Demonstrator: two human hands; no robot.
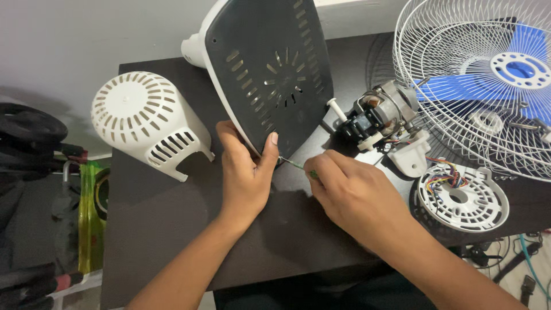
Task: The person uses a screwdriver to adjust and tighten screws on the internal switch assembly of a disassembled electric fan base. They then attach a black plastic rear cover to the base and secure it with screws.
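A fan base stands tilted on its edge on the dark table, its dark grey slotted underside facing me. My left hand grips the base's lower edge, thumb on the grey plate. My right hand holds a small screwdriver with a green handle, its thin metal tip pointing at the base's lower edge beside my left thumb.
A white vented motor cover lies at the left. The bare fan motor with coloured wires, a white round plate, and a white wire guard over blue blades sit at the right. Clutter lies on the floor at the left.
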